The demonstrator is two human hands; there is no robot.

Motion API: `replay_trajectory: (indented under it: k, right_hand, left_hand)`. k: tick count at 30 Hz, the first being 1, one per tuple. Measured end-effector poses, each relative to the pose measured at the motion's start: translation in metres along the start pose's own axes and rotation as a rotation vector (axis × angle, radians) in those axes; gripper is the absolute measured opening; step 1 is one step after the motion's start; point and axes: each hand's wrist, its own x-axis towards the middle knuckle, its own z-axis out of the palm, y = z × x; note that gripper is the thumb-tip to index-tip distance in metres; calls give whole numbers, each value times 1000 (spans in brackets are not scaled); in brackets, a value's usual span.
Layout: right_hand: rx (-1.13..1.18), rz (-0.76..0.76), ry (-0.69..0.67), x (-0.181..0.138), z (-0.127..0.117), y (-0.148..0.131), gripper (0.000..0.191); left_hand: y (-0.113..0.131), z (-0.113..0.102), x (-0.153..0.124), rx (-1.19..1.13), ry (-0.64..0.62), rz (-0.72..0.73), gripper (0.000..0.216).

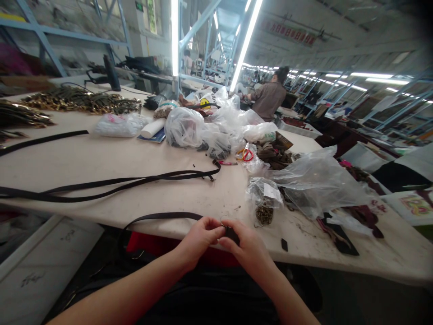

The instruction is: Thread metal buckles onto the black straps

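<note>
My left hand [202,235] is closed on the end of a black strap [162,215], which loops down off the table's front edge. My right hand [248,241] pinches a small dark piece [232,234] close against the left fingertips. A thin metal ring [223,221] shows between the two hands; the fingers cover much of where the parts meet. Beyond the hands, more black straps [135,181] with small buckle-like ends lie along the table. To the right lies a small dark tab [284,244].
The pale table [182,198] carries red-and-yellow-handled scissors [246,154], a pink tool [227,163], clear plastic bags [184,126] and a bag of small metal parts [264,214]. Bundled straps with metal ends [84,100] lie at the back left. A person [269,97] stands farther off.
</note>
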Motion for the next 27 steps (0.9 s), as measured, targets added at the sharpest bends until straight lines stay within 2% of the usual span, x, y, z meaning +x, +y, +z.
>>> replay_trajectory:
  k: [2,4,5,7,9,11,13,14,17,19,21,23,27]
  right_hand:
    - [-77,-42,-24,0,-7,-2,25]
    - [-174,-80,78,-1,-17,-3,18]
    - [-190,-106,149,-2,-23,-3,16]
    - [-144,-155,263,-3,-34,-1,17]
    - [-37,-189,295,-4,-44,-1,19]
    - [49,-205,289,-4,-49,-5,20]
    - [95,-216,286,-4,-49,-15,19]
    - [109,-233,287,-4,-48,-21,18]
    - [116,-315,326,-11,-41,-36,12]
    - [105,-342,405,-18,-34,-38,15]
    - [77,-342,461,-26,-27,-35,20]
    - [14,-334,480,-33,-23,-31,28]
    - [-52,-324,512,-47,-24,-38,48]
  left_hand:
    - [9,-5,-1,-7,2,17,23]
    - [27,-21,-5,-30,16,49,24]
    - [38,-32,-8,-73,64,66,24]
    - [63,-57,-16,-224,222,111,22]
    - [82,-78,-24,-373,330,184,20]
    - [89,-85,-33,-461,303,264,21]
    - [83,-74,-43,-427,126,294,33]
    - [78,-64,-49,-328,8,283,39]
    - [72,-24,-65,193,-332,276,40]
    - [78,-1,-72,544,-446,342,38]
    - [82,14,-75,791,-435,401,42]
    - [80,22,-74,906,-337,426,41]
    - [67,26,-75,797,-268,454,30]
